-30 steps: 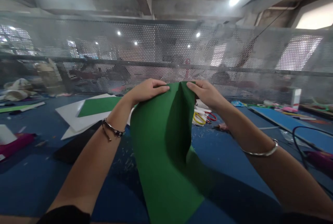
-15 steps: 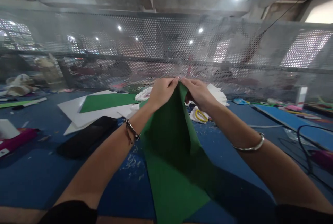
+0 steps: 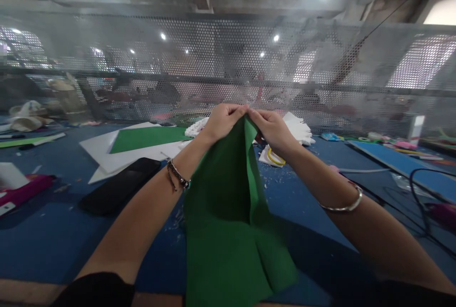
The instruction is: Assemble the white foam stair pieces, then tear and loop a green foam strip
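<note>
A green sheet, perhaps felt or foam, hangs from my two hands above the blue table. My left hand pinches its top edge between thumb and fingers. Right beside it, my right hand grips the same edge, the two thumbs almost touching. Between the hands the sheet is gathered into a fold that runs downward. Its lower end spreads toward the table's front edge, with a second crease at the lower right.
At left are a black phone, white sheets with another green piece, and a magenta object. Behind my right hand lie frilled white material and a yellow ring. A blue board and black cable are at right.
The lower part of the green sheet has swung and spread, with its lower right corner now curled. Both hands stay close together, still pinching the top edge.
</note>
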`<state>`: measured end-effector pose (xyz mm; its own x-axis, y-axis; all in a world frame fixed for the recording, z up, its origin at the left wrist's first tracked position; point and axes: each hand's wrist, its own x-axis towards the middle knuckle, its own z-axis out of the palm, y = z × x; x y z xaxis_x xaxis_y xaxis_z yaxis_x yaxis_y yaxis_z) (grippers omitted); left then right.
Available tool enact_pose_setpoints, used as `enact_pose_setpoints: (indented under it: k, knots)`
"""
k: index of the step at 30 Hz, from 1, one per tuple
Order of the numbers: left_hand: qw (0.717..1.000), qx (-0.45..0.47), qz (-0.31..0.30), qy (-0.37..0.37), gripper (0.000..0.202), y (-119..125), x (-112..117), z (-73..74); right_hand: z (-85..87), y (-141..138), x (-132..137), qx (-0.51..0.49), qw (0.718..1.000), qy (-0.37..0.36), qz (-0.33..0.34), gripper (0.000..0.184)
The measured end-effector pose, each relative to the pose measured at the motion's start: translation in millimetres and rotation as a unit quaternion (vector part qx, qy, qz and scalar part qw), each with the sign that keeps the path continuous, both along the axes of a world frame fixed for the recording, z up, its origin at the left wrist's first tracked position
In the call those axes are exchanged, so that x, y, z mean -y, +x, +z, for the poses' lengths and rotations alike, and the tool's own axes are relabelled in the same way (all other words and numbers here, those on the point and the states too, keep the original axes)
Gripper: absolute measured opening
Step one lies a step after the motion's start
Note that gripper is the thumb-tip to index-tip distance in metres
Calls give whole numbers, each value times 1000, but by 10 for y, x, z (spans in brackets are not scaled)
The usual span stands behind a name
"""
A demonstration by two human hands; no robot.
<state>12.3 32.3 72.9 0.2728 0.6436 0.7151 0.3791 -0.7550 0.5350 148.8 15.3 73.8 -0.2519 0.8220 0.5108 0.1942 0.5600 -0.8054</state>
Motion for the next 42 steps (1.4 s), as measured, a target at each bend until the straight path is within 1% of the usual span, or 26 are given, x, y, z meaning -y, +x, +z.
enact_pose_setpoints:
  k: [5,9,12,15,19,22,24,26,28,30,33,35,38,42]
  knots:
    - [1000,-10,10,3,36,6,-9,2,-34,24,-1,4,1000,11,-13,40]
    - [999,-18,37,17,40,-42,-5,26,-98,91,-29,2,999,25,-25,41]
    - [997,-42,58,30,41,-76,6,46,-123,141,-43,4,999,34,-32,40]
    - [992,-70,98,45,41,-72,37,46,-119,154,-28,15,999,37,-29,40]
    - [977,-107,173,66,36,1,126,24,-122,98,51,47,997,44,-33,39]
    - [963,-136,219,75,34,74,194,19,-122,39,152,96,989,80,-83,40]
    - [958,-150,233,77,34,106,216,24,-101,19,219,155,972,122,-125,37]
    - [956,-155,236,79,35,113,218,31,-65,25,263,197,957,162,-140,26]
    - [959,-155,222,81,37,103,208,39,-26,50,272,198,955,179,-130,22]
    - [965,-155,197,81,38,88,198,50,1,83,247,188,960,175,-115,23]
    - [973,-146,164,77,37,62,187,74,13,124,168,168,972,146,-69,23]
    - [977,-131,154,74,39,32,179,94,4,143,100,144,982,116,-41,24]
    - [980,-105,149,75,42,-49,150,125,-32,169,-13,101,993,63,-19,25]
    - [986,-59,140,72,42,-180,87,153,-94,214,-147,56,998,7,2,21]
